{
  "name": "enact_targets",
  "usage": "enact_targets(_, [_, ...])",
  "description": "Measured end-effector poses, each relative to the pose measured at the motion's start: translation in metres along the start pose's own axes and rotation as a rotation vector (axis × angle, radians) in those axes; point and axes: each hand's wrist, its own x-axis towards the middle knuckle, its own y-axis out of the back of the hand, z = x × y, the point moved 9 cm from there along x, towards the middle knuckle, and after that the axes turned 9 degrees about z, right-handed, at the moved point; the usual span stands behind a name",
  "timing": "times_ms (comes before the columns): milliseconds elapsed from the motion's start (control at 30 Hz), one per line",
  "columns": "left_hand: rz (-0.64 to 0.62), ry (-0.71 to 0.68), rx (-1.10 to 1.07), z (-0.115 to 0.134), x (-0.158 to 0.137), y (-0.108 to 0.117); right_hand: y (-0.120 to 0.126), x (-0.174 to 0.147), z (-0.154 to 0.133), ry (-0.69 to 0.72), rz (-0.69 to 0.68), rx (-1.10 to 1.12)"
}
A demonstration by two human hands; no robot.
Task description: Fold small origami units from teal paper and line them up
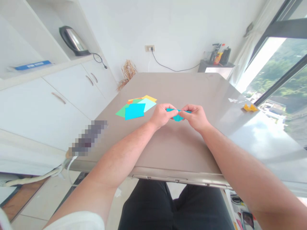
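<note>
Both hands gripped one folded blue paper, at 12 o'clock from the person, over the grey-brown tabletop; whether it touched the surface, couldn't tell. Left hand pinched its 9 o'clock end, right hand its 3 o'clock end, thumbs close together along the straight top edge, a blunt point hanging toward 6 o'clock; fingers behind the paper were mostly hidden. Taking that paper as the clock's centre, a blue sheet lay near the left hand at 9 o'clock, overlapping a green sheet and a mint sheet, with a yellow sheet further toward 10. A yellow-orange folded paper sat well apart at 3 o'clock. Risks, my judgement: uneven thumb pressure could have skewed the crease; opposite pulls from the two hands could have torn the thin paper at the fold; a loosened pinch on either end could have let the layers spring open; a left elbow swung toward 10 o'clock could have scattered the loose sheets
</note>
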Motion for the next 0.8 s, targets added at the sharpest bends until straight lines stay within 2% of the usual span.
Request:
enact_targets(367, [0.028,0.022,0.030,0.000,0.002,0.009,0.001,0.003,0.002,-0.028,-0.012,0.001])
enact_targets(567, [0.044,-0.009,0.028,-0.003,0.007,0.016,0.001,0.003,0.004,-0.067,-0.113,0.009])
enact_targets(700, [0.074,-0.004,0.022,-0.007,0.011,0.020,0.013,0.009,0.009,-0.057,-0.030,-0.013])
enact_targets(800, [0.106,0.029,-0.031,-0.011,0.014,0.025,0.016,0.012,0.013,-0.059,-0.037,-0.006])
